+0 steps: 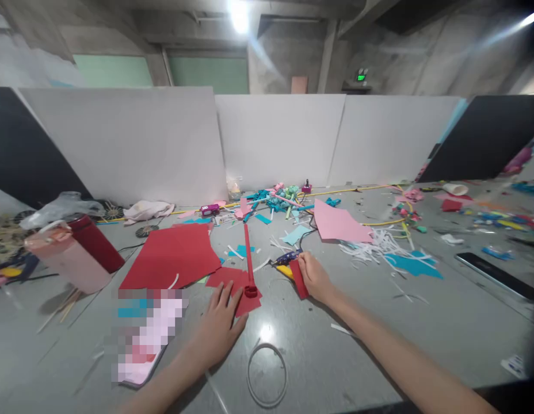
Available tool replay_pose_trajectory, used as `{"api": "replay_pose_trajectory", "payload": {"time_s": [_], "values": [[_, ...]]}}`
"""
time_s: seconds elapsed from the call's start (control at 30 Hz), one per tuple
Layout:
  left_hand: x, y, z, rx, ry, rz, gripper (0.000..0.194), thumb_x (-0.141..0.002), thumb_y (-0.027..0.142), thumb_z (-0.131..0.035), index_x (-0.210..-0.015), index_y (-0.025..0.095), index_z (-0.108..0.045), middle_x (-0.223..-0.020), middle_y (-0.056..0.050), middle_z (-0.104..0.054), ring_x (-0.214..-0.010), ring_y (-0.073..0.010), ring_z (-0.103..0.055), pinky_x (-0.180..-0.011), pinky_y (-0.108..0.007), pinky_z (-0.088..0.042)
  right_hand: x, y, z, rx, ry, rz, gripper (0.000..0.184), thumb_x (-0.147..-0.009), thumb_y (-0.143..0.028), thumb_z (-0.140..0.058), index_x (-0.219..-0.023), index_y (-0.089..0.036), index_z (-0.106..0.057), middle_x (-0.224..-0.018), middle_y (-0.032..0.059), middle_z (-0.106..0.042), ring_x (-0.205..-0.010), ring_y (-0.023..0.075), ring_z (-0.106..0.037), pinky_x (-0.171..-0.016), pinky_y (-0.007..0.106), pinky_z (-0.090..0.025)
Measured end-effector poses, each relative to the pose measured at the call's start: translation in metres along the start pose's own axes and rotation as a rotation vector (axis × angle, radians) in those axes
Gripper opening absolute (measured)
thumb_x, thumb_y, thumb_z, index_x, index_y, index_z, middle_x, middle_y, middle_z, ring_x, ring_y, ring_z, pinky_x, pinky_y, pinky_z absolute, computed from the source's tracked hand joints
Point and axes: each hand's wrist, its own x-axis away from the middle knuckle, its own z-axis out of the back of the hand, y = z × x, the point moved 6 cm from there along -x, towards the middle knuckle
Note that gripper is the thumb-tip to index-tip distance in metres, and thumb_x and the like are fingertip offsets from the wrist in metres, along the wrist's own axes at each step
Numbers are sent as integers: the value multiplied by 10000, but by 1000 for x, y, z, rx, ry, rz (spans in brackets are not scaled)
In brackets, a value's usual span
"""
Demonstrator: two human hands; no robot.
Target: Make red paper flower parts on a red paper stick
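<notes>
1. Currently holding a red strip (298, 279) in the right hand (314, 277), with fingers closed around its upper part, to the right of the red stick (248, 253).
2. Resting the left hand (221, 322) palm down, with fingers loosely spread, just left of the red stick's coiled end (251, 291); gripping nothing visible, but touching the red scrap (226, 278) beneath that end.
3. Lying between the red stick and the right hand: a dark blue tool (286, 257) and a yellow piece (285, 271); cannot tell whether touched by the fingers.
4. Spread left of the red stick: a large red sheet (174, 253), with a pink bottle (72, 261) and a dark red bottle (96, 244) farther left.
5. Heaped beyond the red stick, on the same gray surface (327, 368): turquoise, green and pink pieces (278, 198).
6. Scattered to its right: a pink sheet (338, 223), white shreds (370, 247), a blue sheet (414, 264) and, well apart, a black phone (498, 276).
7. Placed nearer than the red stick: a pale ring (267, 405).
</notes>
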Motion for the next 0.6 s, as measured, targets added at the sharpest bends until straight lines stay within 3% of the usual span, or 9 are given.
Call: {"api": "replay_pose_trajectory", "payload": {"time_s": [0.13,0.4,0.5,0.6], "values": [[-22,2,-1,-40,-24,40,628,-1004,507,-488,-1540,181,-494,-1648,-163,-403,-1540,-394,-317,-1236,-565,-299,-13,11,-5,48,38,-9,365,-1113,-456,-233,-1038,-220,-501,-898,61,-640,-805,240,-593,-729,341,-430],[-83,4,-12,-93,67,91,577,-1007,432,-495,-1487,113,-518,-1580,-232,-464,-1498,-411,-368,-1230,-588,-262,-64,43,-6,166,132,-81,336,-1088,-433,-205,-1017,-220,-455,-764,44,-581,-693,254,-566,-650,330,-365],[-96,7,-15,-78,80,131,584,-998,432,-514,-1482,104,-513,-1578,-236,-459,-1498,-428,-358,-1225,-584,-271,-69,49,-7,111,183,-110,354,-1079,-475,-216,-1029,-223,-458,-782,48,-604,-709,254,-586,-667,333,-394],[-101,13,-12,-56,152,148,627,-977,329,-541,-1548,103,-417,-1596,-246,-413,-1499,-412,-354,-1219,-568,-287,-66,52,-4,4,198,-139,373,-1073,-534,-237,-1036,-234,-457,-764,34,-623,-688,254,-610,-662,342,-427]]}}
